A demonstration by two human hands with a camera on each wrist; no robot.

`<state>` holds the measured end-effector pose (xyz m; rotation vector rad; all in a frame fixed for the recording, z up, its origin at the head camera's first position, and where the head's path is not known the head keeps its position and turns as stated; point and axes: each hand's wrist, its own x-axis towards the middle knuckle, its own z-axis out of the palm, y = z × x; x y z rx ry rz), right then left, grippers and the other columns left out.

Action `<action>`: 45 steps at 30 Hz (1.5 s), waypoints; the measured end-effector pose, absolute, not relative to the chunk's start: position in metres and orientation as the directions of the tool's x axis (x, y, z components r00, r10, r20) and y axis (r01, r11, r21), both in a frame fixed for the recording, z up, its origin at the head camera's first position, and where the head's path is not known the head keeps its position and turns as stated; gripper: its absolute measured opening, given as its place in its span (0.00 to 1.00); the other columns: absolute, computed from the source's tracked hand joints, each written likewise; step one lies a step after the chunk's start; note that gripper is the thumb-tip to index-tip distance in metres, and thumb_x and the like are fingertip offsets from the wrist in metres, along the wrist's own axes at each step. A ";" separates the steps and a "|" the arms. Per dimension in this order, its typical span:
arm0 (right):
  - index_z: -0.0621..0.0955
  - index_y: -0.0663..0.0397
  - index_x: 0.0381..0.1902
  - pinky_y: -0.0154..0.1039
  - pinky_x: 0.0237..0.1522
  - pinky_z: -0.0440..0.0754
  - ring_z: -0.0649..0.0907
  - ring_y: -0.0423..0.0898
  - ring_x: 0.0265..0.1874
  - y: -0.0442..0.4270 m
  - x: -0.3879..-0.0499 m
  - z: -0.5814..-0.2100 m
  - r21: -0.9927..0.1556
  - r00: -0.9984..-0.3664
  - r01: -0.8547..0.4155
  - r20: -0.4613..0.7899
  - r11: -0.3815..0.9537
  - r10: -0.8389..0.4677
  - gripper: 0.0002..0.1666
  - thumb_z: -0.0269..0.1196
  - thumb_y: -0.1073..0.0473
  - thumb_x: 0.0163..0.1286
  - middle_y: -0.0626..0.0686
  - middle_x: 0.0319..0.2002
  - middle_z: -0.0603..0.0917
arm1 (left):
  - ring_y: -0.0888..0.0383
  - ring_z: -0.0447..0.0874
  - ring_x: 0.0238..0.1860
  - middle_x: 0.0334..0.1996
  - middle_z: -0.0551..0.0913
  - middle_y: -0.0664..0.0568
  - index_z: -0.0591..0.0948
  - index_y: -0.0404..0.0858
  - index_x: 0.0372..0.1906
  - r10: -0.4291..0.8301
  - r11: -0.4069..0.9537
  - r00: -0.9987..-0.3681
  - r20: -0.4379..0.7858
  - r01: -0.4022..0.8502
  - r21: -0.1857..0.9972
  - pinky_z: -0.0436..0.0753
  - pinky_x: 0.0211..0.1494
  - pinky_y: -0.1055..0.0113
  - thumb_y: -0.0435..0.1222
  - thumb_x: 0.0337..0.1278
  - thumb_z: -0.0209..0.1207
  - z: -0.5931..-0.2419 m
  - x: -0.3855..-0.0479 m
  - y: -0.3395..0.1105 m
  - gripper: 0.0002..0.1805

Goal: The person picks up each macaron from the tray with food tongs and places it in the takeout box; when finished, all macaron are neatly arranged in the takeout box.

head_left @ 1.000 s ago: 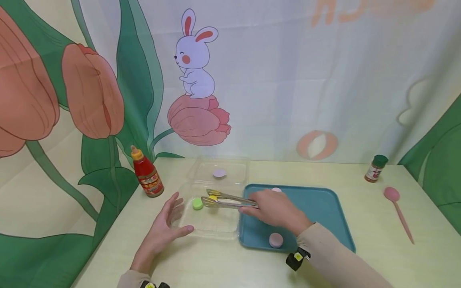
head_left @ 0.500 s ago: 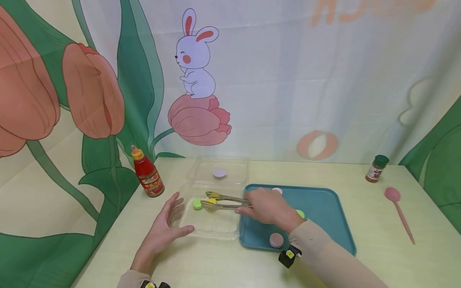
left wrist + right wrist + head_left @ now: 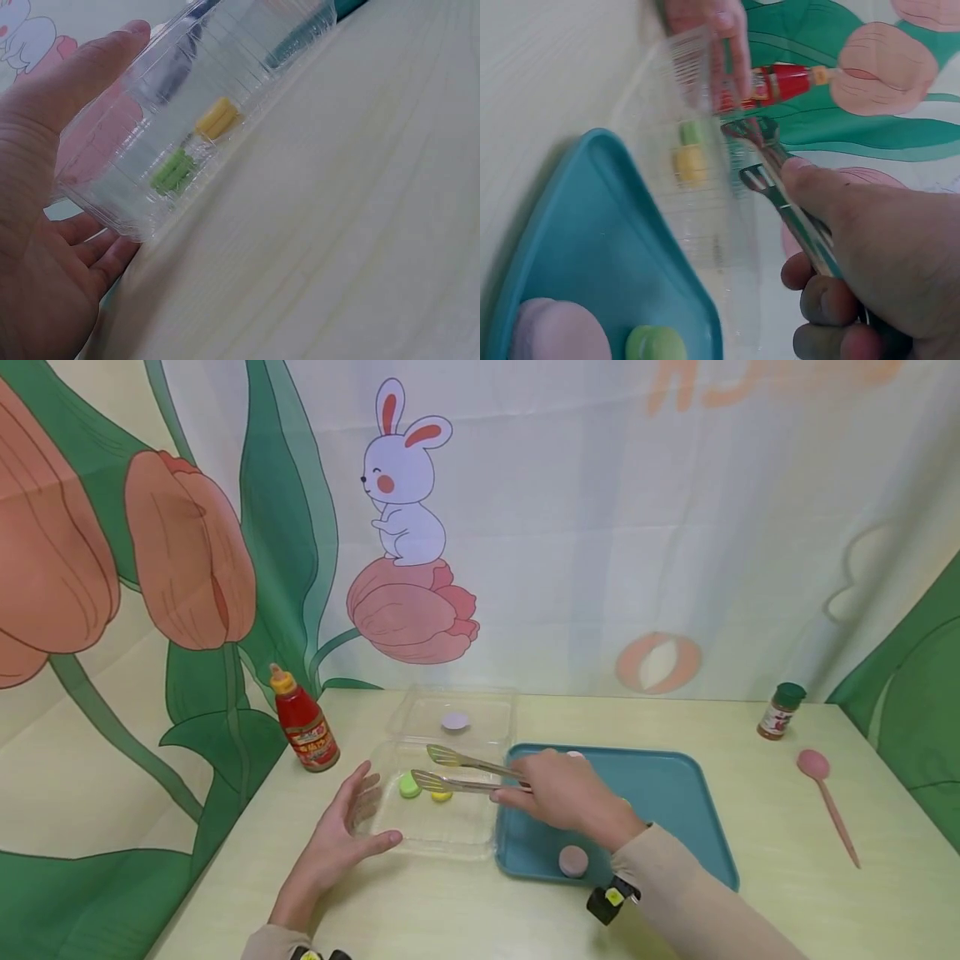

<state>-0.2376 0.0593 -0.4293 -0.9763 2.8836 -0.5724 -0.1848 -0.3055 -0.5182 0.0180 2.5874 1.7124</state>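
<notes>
My right hand (image 3: 566,793) grips metal tongs (image 3: 463,785) whose tips are spread apart and hold nothing. They hover over a clear plastic box (image 3: 450,847). Below the tips a yellow macaron (image 3: 442,796) lies in the box, next to a green macaron (image 3: 409,785). In the right wrist view the tongs' tips (image 3: 754,131) stand above the box wall, apart from both macarons. My left hand (image 3: 341,835) is at the box's left side, thumb and fingers spread around the corner. The left wrist view shows the left hand's fingers (image 3: 101,251) close against the box wall; firm contact is unclear.
A blue tray (image 3: 660,777) to the right bears a pale pink macaron (image 3: 573,861) and another green macaron (image 3: 656,343), mostly hidden by my right arm in the head view. Around stand a red sauce bottle (image 3: 307,727), a spice jar (image 3: 782,712) and a pink spoon (image 3: 828,806).
The tongs have lifted off the yellow macaron, which earlier lay between their tips and now lies in the box below them, next to the green one. The left hand has stayed put.
</notes>
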 end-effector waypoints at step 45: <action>0.76 0.44 0.41 0.34 0.20 0.63 0.67 0.37 0.18 0.253 -0.157 -0.446 -0.493 -0.953 -0.293 0.220 0.820 -0.208 0.22 0.71 0.36 0.78 0.40 0.20 0.66 | 0.34 0.60 0.87 0.89 0.58 0.42 0.46 0.53 0.93 0.056 0.390 -0.998 -0.023 0.001 0.921 0.66 0.85 0.32 0.42 0.61 0.82 -0.514 -0.183 -0.302 0.67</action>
